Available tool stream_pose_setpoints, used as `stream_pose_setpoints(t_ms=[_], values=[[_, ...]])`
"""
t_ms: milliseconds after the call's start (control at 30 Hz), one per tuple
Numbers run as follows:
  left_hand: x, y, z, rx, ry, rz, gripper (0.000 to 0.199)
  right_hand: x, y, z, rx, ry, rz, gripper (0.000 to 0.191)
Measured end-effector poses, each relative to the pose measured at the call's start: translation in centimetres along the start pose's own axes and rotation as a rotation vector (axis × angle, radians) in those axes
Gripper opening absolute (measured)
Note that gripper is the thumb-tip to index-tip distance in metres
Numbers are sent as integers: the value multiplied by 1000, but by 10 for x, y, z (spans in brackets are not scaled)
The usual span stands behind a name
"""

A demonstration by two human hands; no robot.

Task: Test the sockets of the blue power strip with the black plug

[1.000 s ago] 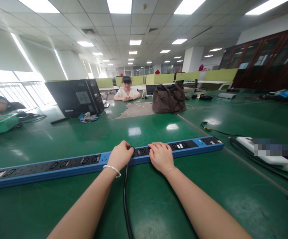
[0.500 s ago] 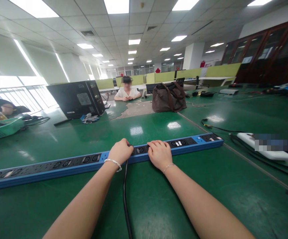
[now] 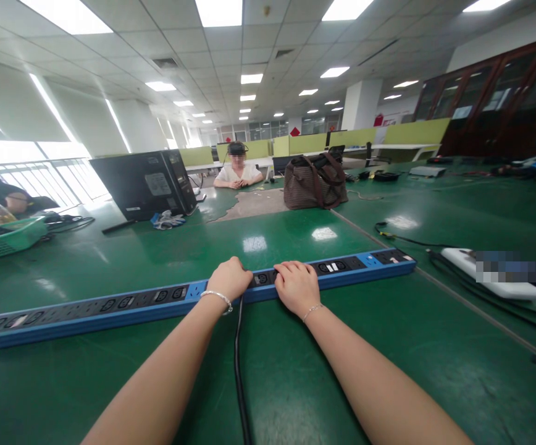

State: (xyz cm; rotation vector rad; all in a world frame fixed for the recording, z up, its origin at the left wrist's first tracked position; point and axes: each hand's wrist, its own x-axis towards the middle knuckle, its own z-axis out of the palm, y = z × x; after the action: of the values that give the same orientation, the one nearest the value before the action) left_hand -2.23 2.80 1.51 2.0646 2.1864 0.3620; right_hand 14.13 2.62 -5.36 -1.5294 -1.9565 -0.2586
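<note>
A long blue power strip [image 3: 124, 307] with black sockets lies slantwise across the green table. My left hand [image 3: 230, 278] is closed at its middle, fingers curled around the end of a black power cord [image 3: 239, 364]. The cord runs down from under that hand toward my body; its plug is hidden by my fingers, so I cannot tell how deep it sits in a socket. My right hand [image 3: 297, 284] grips the strip just to the right, fingers over the top and far edge. Between the hands a black socket [image 3: 261, 279] shows.
Beyond the strip stand a black computer case [image 3: 142, 185], gloves [image 3: 168, 220] and a brown bag [image 3: 315, 181]. A green basket [image 3: 11, 240] is at the left, a white power strip [image 3: 494, 272] with cables at the right. One person [image 3: 238, 173] sits opposite, another at far left.
My left hand has shifted slightly to the right along the strip, and the cord has moved with it. My right hand stays in place on the strip.
</note>
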Motion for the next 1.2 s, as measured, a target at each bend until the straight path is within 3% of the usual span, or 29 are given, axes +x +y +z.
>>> stream_pose_setpoints(t_ms=[667,933,1200], values=[[-5,-1,4,34,-10,-3,22,0,1,2,20,10,5,31],[-23,11,10,97,36,-1,25,0,-1,0,9,12,4,30],[-23,14,7,118,-11,-26,27,1,0,-1,-17,-34,12,32]])
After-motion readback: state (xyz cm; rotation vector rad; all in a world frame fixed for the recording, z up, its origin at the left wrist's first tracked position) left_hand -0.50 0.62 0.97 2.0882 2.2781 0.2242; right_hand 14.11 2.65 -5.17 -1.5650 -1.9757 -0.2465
